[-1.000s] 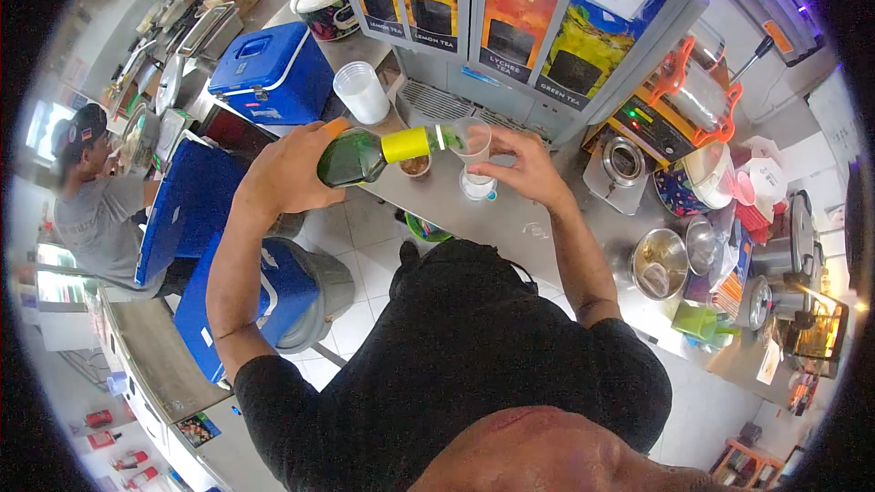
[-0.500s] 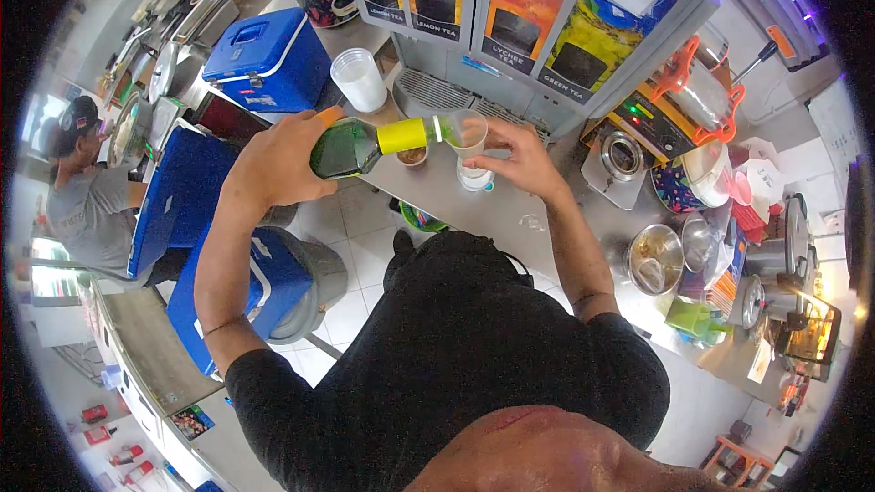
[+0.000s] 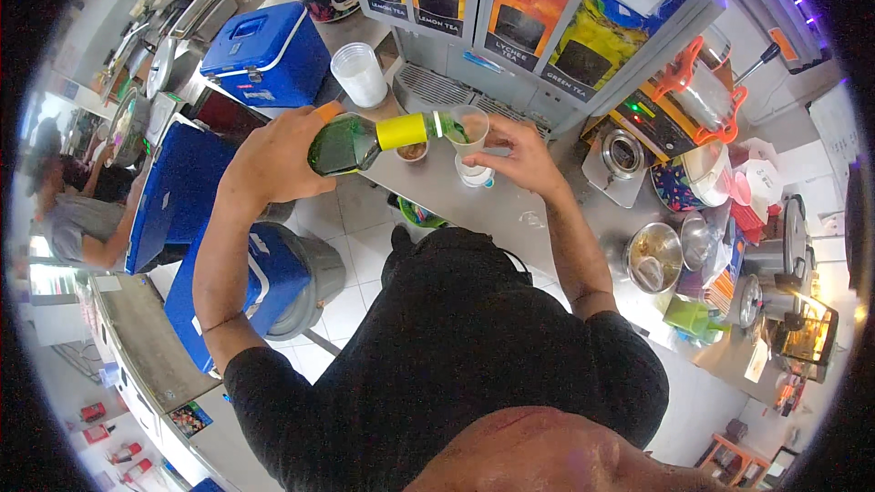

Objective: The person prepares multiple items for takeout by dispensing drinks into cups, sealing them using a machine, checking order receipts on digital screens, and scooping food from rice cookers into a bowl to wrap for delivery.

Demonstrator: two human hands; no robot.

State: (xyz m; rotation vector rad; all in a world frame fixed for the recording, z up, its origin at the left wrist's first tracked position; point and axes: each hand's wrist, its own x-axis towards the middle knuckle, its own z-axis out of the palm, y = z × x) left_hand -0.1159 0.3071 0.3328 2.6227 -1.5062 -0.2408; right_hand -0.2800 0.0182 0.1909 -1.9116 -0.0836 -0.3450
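Note:
My left hand (image 3: 272, 159) is wrapped round the body of a green bottle (image 3: 344, 144) with a yellow-green neck label. The bottle lies tipped to the right, its mouth at the rim of a small clear plastic cup (image 3: 470, 125). Green liquid shows at the mouth and inside the cup. Thumb and fingers of my right hand (image 3: 521, 160) grip the cup from its right side, above the steel counter. Just below the cup stands a small white round container (image 3: 474, 175). A little cup with brown contents (image 3: 412, 152) sits partly behind the bottle neck.
A drink dispenser (image 3: 519, 9) stands behind the counter (image 3: 510, 214). Stacked clear cups (image 3: 358, 76) and a blue cooler (image 3: 266, 55) are at the far left. To the right are a cup sealing machine (image 3: 661, 114) and a steel bowl (image 3: 654, 258). Another person (image 3: 87, 219) is at the left.
Green liquid now shows in the bottle's mouth and the cup, where the cup looked nearly empty before. My hands have barely moved. The person at the left has leaned and shifted their arms.

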